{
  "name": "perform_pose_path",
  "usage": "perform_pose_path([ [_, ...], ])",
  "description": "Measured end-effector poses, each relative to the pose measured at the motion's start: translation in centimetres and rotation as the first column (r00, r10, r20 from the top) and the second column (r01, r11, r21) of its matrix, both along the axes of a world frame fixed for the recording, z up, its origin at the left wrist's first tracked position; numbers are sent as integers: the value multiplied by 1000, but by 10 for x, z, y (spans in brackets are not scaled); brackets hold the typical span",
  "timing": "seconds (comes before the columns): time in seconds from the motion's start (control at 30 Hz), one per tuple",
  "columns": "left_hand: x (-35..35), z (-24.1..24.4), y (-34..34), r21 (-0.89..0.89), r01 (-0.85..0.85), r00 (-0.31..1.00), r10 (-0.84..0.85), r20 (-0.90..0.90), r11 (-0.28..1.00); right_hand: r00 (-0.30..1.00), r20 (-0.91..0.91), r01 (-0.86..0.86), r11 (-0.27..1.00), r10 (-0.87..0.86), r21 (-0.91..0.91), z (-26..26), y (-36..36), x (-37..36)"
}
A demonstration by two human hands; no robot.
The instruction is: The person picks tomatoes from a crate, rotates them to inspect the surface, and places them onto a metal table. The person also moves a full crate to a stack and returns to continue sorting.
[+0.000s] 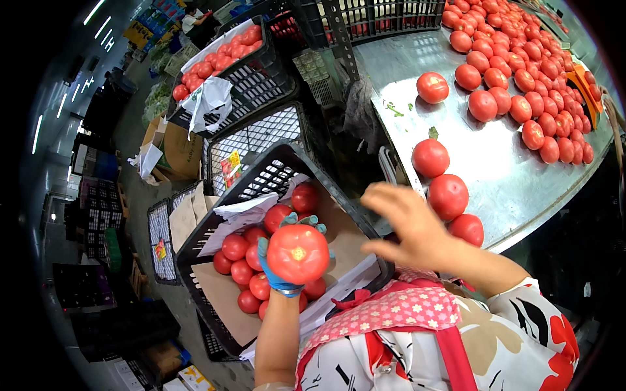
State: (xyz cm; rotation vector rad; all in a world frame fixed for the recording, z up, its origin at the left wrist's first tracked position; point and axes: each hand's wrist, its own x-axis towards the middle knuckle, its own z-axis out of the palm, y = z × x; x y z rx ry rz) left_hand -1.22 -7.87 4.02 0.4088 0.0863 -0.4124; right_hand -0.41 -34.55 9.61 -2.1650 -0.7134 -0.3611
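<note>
In a blue-green glove, my left hand (pixel 281 278) grips a large red tomato (pixel 298 254) over a black plastic crate (pixel 337 188). Brown cardboard and white paper line the crate, and several tomatoes (pixel 242 271) lie inside. My bare right hand (pixel 403 227), a little blurred, is raised between the crate and a metal table (pixel 494 195). Its fingers are spread and it holds nothing. Three tomatoes (pixel 447 197) sit in a row along the table's near edge, just beyond that hand. A single tomato (pixel 432 88) rests farther back.
A heap of tomatoes (pixel 533 78) covers the table's far side, beside an orange object (pixel 582 93). Another filled black crate (pixel 266 73) has a white plastic bag (pixel 210 105) over its edge. A cardboard box (pixel 178 149) stands on the floor. A perforated metal post (pixel 342 44) rises by the table.
</note>
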Motion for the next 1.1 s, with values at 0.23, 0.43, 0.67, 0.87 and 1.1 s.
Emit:
perform_pose_path([
  [0.23,-5,4,-28,40,-103,991,99,95,994,963,-179,-181,975,201,126,-15,47,-20],
  [0.43,-6,-3,-28,-23,-114,991,115,67,993,974,-116,-176,974,194,144,-20,48,-18],
  [0.67,-3,-6,-29,-83,-93,995,95,23,992,980,-100,-155,978,170,141,-23,50,-19],
  [0.87,0,10,-41,143,-75,992,89,-95,987,997,30,-81,985,78,149,-22,44,-18],
  [1.1,-9,36,-63,115,85,983,-65,-172,990,999,31,-14,990,9,142,-14,34,-12],
])
